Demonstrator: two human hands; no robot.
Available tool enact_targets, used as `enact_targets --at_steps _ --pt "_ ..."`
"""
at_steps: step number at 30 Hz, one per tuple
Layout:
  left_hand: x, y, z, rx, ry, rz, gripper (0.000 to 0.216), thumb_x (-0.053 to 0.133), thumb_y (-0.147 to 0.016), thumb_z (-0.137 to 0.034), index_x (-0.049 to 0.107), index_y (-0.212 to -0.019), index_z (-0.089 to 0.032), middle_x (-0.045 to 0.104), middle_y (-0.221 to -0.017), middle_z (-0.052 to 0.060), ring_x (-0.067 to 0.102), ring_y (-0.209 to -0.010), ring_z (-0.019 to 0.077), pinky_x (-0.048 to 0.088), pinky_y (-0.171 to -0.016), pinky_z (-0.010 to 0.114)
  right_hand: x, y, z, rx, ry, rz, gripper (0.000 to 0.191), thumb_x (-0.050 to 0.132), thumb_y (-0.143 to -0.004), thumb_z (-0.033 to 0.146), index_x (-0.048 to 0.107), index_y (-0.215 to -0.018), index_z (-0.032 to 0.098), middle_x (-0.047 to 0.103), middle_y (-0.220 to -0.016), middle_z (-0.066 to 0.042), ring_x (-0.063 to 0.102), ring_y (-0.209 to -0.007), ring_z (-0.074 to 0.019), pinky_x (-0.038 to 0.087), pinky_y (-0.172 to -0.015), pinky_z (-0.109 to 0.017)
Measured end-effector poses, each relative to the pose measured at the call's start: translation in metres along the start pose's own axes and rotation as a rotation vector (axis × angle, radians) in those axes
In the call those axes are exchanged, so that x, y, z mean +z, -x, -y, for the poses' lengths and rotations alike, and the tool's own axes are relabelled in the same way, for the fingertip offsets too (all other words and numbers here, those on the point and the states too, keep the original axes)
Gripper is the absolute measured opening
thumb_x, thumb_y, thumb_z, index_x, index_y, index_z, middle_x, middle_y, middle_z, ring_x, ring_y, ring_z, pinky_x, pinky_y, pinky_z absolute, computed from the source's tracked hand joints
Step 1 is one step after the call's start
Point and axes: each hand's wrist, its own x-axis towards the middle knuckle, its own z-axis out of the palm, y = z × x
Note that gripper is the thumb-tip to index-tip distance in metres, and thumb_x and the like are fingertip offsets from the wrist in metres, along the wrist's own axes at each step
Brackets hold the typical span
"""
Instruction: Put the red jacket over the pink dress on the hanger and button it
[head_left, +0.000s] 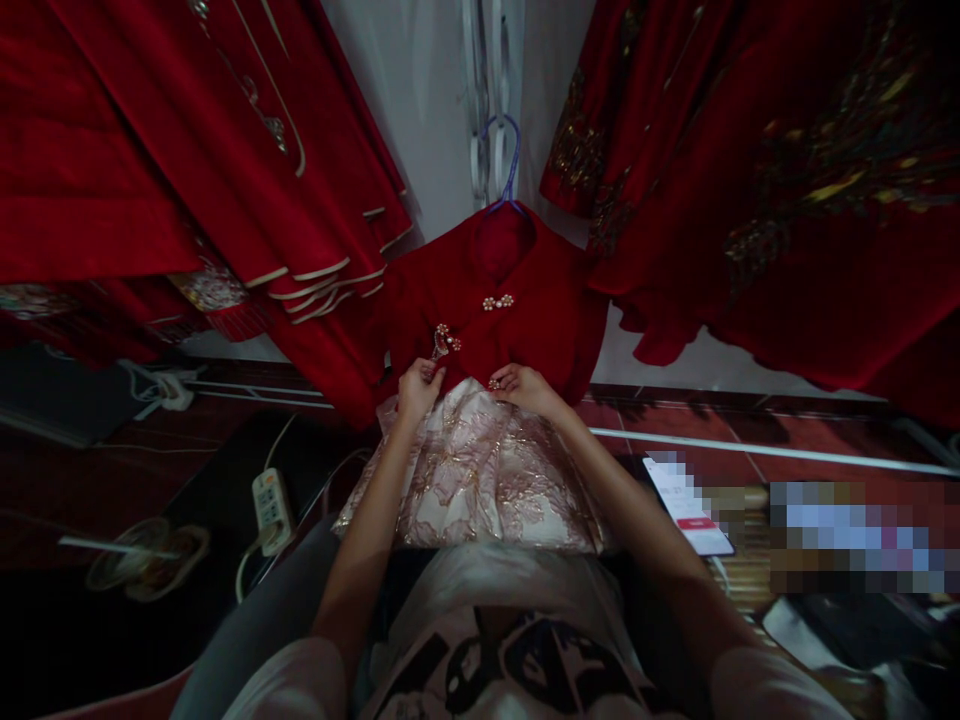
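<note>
The red dress [501, 300] hangs upright, collar up, skirt down, its waist pinched in the grip of left hand [418, 386] and right hand [526, 386].

No legible text, number or brand is present. The red garment [525, 330] shows no readable label. The black print on the white shirt [517, 600] cannot be resolved into letters. The phone screen [686, 505] is blurred. Markings on the power strip [270, 505] are too small to read.
</note>
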Motion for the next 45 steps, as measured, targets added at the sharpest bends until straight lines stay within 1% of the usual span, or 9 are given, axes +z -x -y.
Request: enact_targets --at_steps 4,7,10,13,19,26,32,40,45 --pt "-0.012 0.022 -0.035 -0.014 0.109 -0.173 0.019 0.061 -0.081 -0.036 0.062 -0.085 -0.018 0.066 -0.076 0.002 0.062 -0.067 0.0121 0.049 -0.064 0.022 0.002 0.004 0.001 -0.031 0.082 0.000 0.023 0.074 -0.070 0.023 0.063 -0.089 0.016 0.063 -0.068 0.002 0.059 -0.060 -0.0094 0.042 -0.055 -0.018" --pt "-0.007 0.047 -0.055 -0.007 0.241 -0.263 0.027 0.061 -0.082 -0.036 0.063 -0.104 -0.019 0.067 -0.096 0.006 0.064 -0.083 0.0135 0.053 -0.071 0.023 0.004 0.006 0.000 -0.051 0.109 0.006 0.021 0.073 -0.068 0.023 0.059 -0.083 0.018 0.062 -0.067 0.002 0.058 -0.060 -0.0096 0.041 -0.054 -0.018" --pt "0.011 0.071 -0.058 -0.058 0.402 -0.144 0.037 0.063 -0.081 -0.027 0.058 -0.118 -0.019 0.068 -0.103 0.009 0.066 -0.094 0.0154 0.056 -0.083 0.030 0.003 0.006 0.000 -0.064 0.034 -0.007 0.026 0.073 -0.063 0.020 0.054 -0.081 0.019 0.061 -0.066 0.004 0.057 -0.059 -0.0096 0.040 -0.053 -0.018" --pt "0.026 0.084 -0.052 -0.095 0.489 -0.066 0.034 0.061 -0.082 -0.022 0.060 -0.116 -0.019 0.068 -0.112 0.010 0.066 -0.103 0.0174 0.054 -0.092 0.036 -0.004 0.006 0.006 -0.038 -0.126 0.046 0.030 0.075 -0.060 0.020 0.053 -0.080 0.019 0.061 -0.066 0.004 0.057 -0.059 -0.0098 0.042 -0.054 -0.019" --pt "0.025 0.083 -0.046 -0.194 0.499 -0.168 0.029 0.068 -0.077 -0.031 0.070 -0.101 -0.015 0.073 -0.099 0.010 0.070 -0.088 0.0188 0.058 -0.083 0.036 -0.010 0.016 0.036 -0.084 -0.378 0.216 0.038 0.083 -0.055 0.029 0.056 -0.080 0.017 0.061 -0.069 0.003 0.057 -0.061 -0.0091 0.046 -0.059 -0.021" --pt "0.023 0.082 -0.051 -0.182 0.638 -0.142 0.029 0.071 -0.069 -0.026 0.068 -0.096 -0.014 0.073 -0.095 0.009 0.070 -0.088 0.0174 0.057 -0.083 0.032 0.023 0.020 0.042 -0.137 -0.239 -0.030 0.029 0.074 -0.065 0.015 0.058 -0.089 0.016 0.064 -0.077 0.000 0.062 -0.070 -0.0107 0.052 -0.066 -0.023" --pt "0.019 0.082 -0.056 -0.216 0.681 -0.189 0.028 0.068 -0.073 -0.031 0.070 -0.095 -0.014 0.073 -0.092 0.009 0.069 -0.084 0.0165 0.056 -0.083 0.032 0.025 0.023 0.046 -0.157 -0.242 -0.001 0.024 0.068 -0.074 0.019 0.058 -0.095 0.017 0.065 -0.082 -0.002 0.065 -0.075 -0.0115 0.055 -0.069 -0.023" --pt "0.020 0.082 -0.059 -0.200 0.729 -0.168 0.032 0.074 -0.071 -0.034 0.069 -0.095 -0.013 0.073 -0.094 0.009 0.069 -0.086 0.0165 0.056 -0.084 0.032 0.030 0.022 0.046 -0.219 -0.141 -0.166 0.013 0.065 -0.078 0.023 0.058 -0.089 0.019 0.065 -0.078 -0.001 0.063 -0.069 -0.0105 0.052 -0.063 -0.020" --pt "0.023 0.082 -0.054 -0.199 0.725 -0.172 0.031 0.073 -0.072 -0.033 0.070 -0.095 -0.013 0.073 -0.094 0.009 0.070 -0.086 0.0162 0.056 -0.086 0.033 0.031 0.023 0.047 -0.258 -0.114 -0.148 0.011 0.063 -0.080 0.024 0.058 -0.088 0.019 0.067 -0.082 -0.002 0.063 -0.070 -0.0109 0.052 -0.065 -0.021"
